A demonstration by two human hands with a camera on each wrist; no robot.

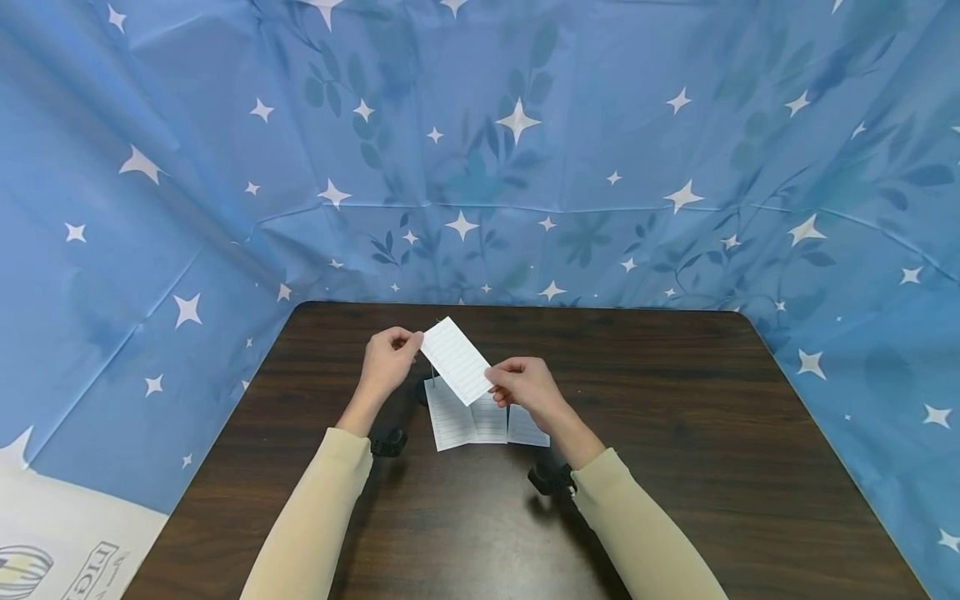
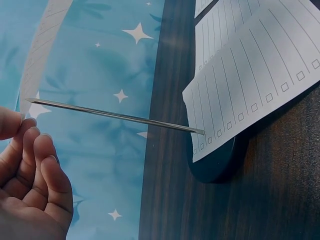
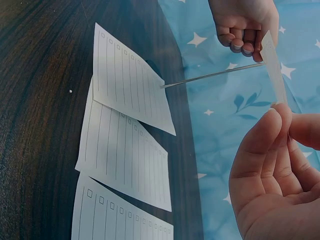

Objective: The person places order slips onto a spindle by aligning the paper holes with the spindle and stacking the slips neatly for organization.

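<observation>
A white lined note sheet (image 1: 456, 361) is held up over the table, tilted. My left hand (image 1: 387, 362) pinches its left corner between thumb and finger. The opposite end is pinched by my right hand (image 1: 525, 385). Beneath it stands a paper spike, its thin metal rod (image 2: 115, 116) rising from a round black base (image 2: 215, 172). The rod's tip is close to the held sheet; whether they touch I cannot tell. Another checklist sheet (image 3: 127, 75) sits low on the rod, pierced near its edge.
Two more lined sheets, a middle one (image 3: 127, 152) and a right-hand one (image 1: 528, 428), lie beside the spike on the dark wooden table (image 1: 660, 467). A blue star-patterned cloth (image 1: 480, 150) hangs behind the table. White printed material (image 1: 67, 533) shows at lower left.
</observation>
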